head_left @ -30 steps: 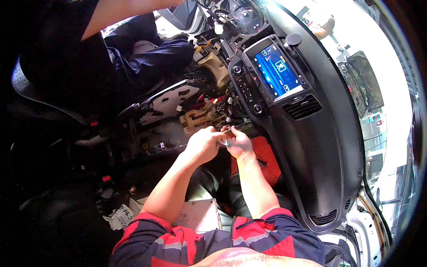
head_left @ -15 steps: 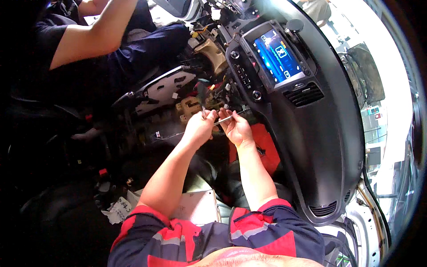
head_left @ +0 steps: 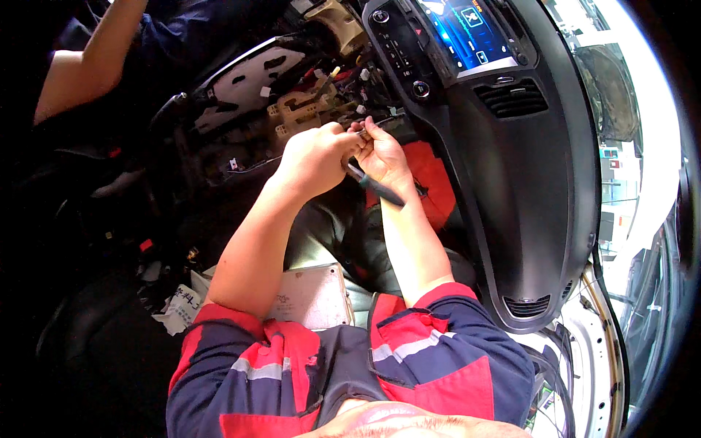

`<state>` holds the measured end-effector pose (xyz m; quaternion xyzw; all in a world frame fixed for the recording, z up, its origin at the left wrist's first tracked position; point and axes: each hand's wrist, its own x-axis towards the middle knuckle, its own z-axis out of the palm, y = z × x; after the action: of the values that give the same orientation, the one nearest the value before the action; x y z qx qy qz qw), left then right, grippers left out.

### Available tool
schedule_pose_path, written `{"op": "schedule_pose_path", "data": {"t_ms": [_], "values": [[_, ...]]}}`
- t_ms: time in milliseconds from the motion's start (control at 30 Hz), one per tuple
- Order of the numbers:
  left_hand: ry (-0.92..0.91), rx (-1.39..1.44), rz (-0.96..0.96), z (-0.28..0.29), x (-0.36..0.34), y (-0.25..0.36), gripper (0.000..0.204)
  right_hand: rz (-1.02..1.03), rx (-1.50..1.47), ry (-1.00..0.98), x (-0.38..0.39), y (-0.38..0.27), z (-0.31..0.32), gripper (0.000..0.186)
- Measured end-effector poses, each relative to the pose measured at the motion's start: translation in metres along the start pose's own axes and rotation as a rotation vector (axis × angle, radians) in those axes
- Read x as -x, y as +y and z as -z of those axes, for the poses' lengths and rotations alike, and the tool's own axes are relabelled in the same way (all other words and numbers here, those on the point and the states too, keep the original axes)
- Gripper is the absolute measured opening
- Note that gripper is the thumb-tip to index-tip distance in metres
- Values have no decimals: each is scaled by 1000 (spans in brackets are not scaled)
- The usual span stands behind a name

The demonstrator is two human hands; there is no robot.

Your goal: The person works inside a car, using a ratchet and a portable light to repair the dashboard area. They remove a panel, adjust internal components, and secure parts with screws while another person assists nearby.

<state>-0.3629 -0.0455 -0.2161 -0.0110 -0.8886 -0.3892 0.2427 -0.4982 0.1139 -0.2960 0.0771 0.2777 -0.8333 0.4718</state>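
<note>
My left hand (head_left: pixel 314 159) is closed around a hand tool with a dark handle (head_left: pixel 383 191). The handle points down and right across my right wrist, and a short metal part shows by my fist; the working end is hidden. My right hand (head_left: pixel 383 157), palm up and fingers curled, pinches a thin silvery cable or rod (head_left: pixel 365 132) against my left fingers. From there a thin dark line runs on toward the dashboard. Both hands meet in front of the stripped centre console, near a tan plastic bracket (head_left: pixel 296 109).
At right the black dashboard (head_left: pixel 511 190) carries a lit screen (head_left: pixel 467 33) and air vents. Below it lies a red panel (head_left: pixel 431 182). A co-worker's arm (head_left: pixel 95 66) is at upper left. Loose wires and connectors hang around the console; a pale flat box (head_left: pixel 310 296) lies by my lap.
The tool's handle has swung from pointing up to pointing down and right. My left hand has turned over and closed nearer my right. The whole view has shifted, with the dashboard higher.
</note>
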Motion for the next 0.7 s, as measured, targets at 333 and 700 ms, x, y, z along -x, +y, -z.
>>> {"op": "schedule_pose_path", "data": {"t_ms": [333, 700], "values": [[-81, 122, 223, 6, -7, -4, 14, 71, 33, 52, 1, -6, -5, 27], [-2, 447, 514, -2, -6, 2, 20, 115, -24, 177, 0, 1, -9, 20]]}}
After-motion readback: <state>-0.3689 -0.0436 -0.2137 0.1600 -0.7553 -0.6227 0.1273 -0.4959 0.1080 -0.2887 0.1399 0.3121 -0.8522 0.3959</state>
